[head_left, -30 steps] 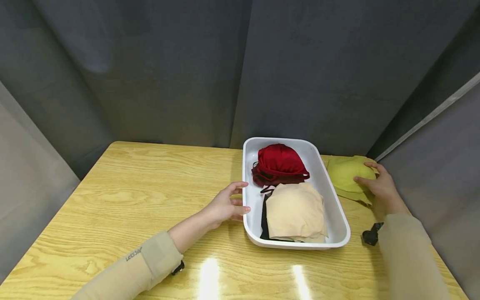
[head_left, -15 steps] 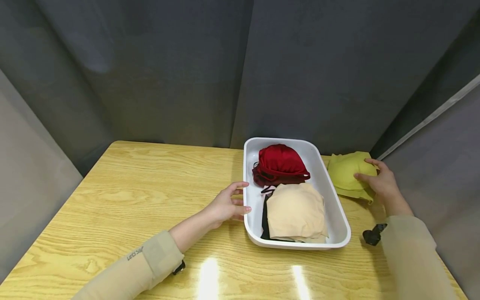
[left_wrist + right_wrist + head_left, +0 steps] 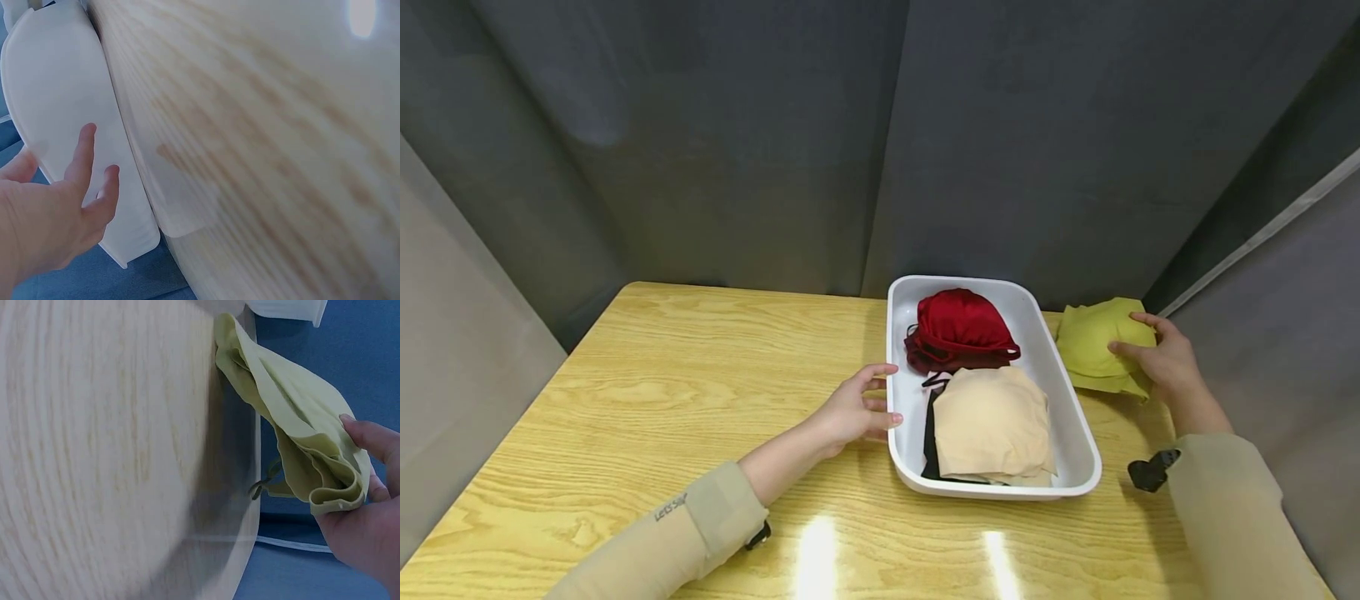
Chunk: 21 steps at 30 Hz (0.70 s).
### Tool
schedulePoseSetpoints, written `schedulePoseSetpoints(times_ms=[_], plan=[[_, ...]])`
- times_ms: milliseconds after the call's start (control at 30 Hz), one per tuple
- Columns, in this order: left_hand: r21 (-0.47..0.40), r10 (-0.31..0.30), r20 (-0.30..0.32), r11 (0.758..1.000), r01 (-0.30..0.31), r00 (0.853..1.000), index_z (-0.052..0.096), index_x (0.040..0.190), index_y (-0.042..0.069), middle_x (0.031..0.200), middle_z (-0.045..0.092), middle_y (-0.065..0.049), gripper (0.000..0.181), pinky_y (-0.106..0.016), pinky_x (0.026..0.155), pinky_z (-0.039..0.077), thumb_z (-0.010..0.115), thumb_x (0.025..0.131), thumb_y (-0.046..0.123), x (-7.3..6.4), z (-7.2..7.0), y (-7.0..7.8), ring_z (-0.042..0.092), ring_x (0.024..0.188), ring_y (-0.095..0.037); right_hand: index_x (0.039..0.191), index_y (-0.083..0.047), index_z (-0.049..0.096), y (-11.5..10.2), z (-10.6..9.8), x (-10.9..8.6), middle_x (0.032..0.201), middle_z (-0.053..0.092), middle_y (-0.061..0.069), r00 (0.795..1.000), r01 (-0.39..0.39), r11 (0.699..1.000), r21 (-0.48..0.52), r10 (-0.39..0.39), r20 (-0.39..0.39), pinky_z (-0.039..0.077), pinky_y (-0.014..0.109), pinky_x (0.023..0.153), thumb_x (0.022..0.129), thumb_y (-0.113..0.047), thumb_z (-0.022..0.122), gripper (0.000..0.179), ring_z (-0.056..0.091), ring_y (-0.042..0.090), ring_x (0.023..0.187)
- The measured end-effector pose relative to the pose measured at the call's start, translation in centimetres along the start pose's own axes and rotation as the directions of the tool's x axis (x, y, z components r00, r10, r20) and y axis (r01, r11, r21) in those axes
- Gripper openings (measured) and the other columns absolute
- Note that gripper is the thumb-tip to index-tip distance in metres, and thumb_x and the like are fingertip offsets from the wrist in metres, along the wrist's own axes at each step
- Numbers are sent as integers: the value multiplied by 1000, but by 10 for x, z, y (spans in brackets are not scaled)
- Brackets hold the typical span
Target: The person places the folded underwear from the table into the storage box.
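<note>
A folded yellow-green bra (image 3: 1101,337) is at the far right corner, beside the white plastic tray (image 3: 1081,433). My right hand (image 3: 1171,358) grips its right end, thumb on the near side. In the right wrist view the folded layers of the bra (image 3: 306,425) stand off the wooden surface, with a strap hanging below. My left hand (image 3: 850,408) rests at the tray's left rim with relaxed, spread fingers; in the left wrist view fingers (image 3: 81,159) lie along the outer wall. Inside the tray are a red satin bra (image 3: 966,321) and a beige bra (image 3: 992,421).
Dark cloth (image 3: 929,442) shows under the beige bra, and a dark red piece (image 3: 955,360) under the red one. The wooden table (image 3: 685,400) extends to the left. Grey curtains (image 3: 760,150) enclose the back and sides.
My right hand has raised the yellow-green bra slightly, its far edge moving up and toward the back, with the hand shifting a little right. The left hand and tray stay put.
</note>
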<state>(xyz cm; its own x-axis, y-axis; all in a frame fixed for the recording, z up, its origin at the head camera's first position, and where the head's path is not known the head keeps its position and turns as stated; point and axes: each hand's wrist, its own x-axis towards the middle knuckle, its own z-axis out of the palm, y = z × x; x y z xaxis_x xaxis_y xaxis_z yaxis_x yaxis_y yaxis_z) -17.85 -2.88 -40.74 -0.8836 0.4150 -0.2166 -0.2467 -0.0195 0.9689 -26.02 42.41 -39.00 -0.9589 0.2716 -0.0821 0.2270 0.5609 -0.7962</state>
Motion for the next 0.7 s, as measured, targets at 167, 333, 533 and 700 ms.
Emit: schedulePoseSetpoints(times_ms=[167, 333, 533, 700], plan=[[7, 1, 9, 1000, -1, 1000, 36, 141, 11, 139, 36, -25, 69, -41, 75, 57, 63, 82, -12, 0, 1, -1, 57, 105, -30, 149, -14, 27, -7, -3, -4, 155, 16, 22, 1000, 13, 1000, -22, -13, -21, 37, 37, 104, 87, -33, 68, 77, 30, 36, 128], [14, 1, 7, 1000, -1, 1000, 37, 141, 12, 139, 35, -25, 69, -41, 76, 57, 63, 82, -11, -1, 1, 1, 56, 106, -32, 149, -17, 28, -16, -9, -11, 154, 16, 22, 1000, 5, 1000, -19, -6, -29, 40, 19, 87, 86, -33, 68, 76, 33, 33, 124], [20, 1, 7, 1000, -1, 1000, 37, 141, 13, 139, 35, -24, 69, -41, 76, 57, 64, 82, -11, 1, 2, 0, 57, 104, -28, 149, -20, 28, -22, -18, -18, 154, 16, 22, 999, 23, 1000, -12, -23, -39, 37, 7, 72, 86, -34, 68, 76, 34, 32, 124], [24, 1, 10, 1000, -1, 1000, 37, 141, 13, 140, 35, -24, 69, -41, 75, 57, 64, 82, -11, 2, 1, 0, 57, 101, -25, 149, -24, 30, -28, -24, -25, 156, 14, 19, 998, 41, 999, 5, -41, -52, 37, 4, 70, 85, -34, 69, 75, 35, 28, 124]])
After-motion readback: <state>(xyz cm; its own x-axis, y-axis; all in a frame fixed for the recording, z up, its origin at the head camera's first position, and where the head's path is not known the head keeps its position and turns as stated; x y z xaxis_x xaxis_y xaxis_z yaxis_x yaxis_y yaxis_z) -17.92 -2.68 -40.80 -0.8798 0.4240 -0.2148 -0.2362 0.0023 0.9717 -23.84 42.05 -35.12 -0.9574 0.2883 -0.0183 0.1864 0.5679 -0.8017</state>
